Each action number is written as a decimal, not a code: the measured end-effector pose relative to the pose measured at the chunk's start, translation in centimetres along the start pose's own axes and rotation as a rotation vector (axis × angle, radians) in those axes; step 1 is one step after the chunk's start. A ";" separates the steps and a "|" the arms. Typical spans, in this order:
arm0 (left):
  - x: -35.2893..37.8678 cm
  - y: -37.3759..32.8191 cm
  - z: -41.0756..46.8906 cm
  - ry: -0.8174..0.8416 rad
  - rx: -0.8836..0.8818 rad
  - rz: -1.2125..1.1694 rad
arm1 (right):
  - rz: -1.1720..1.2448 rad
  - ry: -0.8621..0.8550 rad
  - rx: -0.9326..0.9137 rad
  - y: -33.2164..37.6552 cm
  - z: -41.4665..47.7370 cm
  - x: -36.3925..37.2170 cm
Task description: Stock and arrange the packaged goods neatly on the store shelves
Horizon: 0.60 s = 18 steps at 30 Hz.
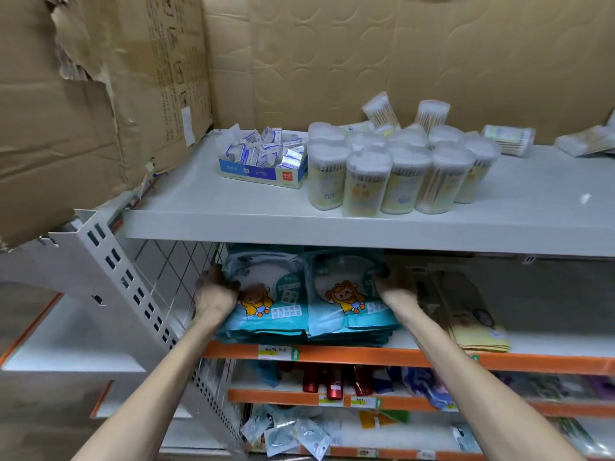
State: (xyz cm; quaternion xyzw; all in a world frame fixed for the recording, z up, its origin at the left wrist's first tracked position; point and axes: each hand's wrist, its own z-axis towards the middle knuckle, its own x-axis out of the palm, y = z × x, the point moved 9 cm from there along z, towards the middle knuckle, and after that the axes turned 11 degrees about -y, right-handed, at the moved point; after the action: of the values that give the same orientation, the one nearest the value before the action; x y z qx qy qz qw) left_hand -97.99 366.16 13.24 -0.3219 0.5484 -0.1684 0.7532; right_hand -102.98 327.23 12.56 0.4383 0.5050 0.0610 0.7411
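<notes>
Two stacks of flat teal plastic packets printed with a cartoon bear sit side by side on the white shelf with an orange front edge [332, 356]. The left hand [216, 292] has its grip clamped on the outer edge of the left stack [266, 314]. The right stack [346, 304] is clamped at its outer edge by the right hand [397, 289]. Flat yellow packets [479, 334] lie just beside it.

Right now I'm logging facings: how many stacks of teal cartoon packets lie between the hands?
2. The left stack is held by the left hand; the right stack by the right hand. Others may hide behind them.
</notes>
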 end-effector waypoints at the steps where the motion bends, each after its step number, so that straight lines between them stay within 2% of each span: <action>1: 0.0 -0.1 -0.1 0.005 0.023 0.037 | -0.114 -0.024 -0.071 0.6 -0.2 -0.2; 3: 0.2 -0.1 -0.4 0.032 0.071 0.172 | -0.277 -0.053 -0.130 1.2 -0.6 -0.4; 7: 0.7 -2.2 -2.0 0.090 0.244 0.423 | -0.405 -0.091 -0.174 1.2 -1.6 -0.9; 9: 1.4 -3.6 -2.9 0.121 0.341 0.470 | -0.448 -0.097 -0.241 1.4 -2.4 -1.0; 14: 2.8 -8.6 -4.9 0.122 0.536 0.326 | -0.443 0.059 -0.381 2.1 -4.4 -1.1; 18: 5.0 -15.2 -8.2 0.131 0.786 0.229 | -0.480 -0.046 -0.577 3.0 -5.2 -4.3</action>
State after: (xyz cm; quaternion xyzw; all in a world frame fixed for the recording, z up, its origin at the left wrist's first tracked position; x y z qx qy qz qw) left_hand -102.41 349.51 18.29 0.0646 0.5214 -0.2999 0.7962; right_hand -108.13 329.81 17.11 0.0822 0.5387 0.0156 0.8383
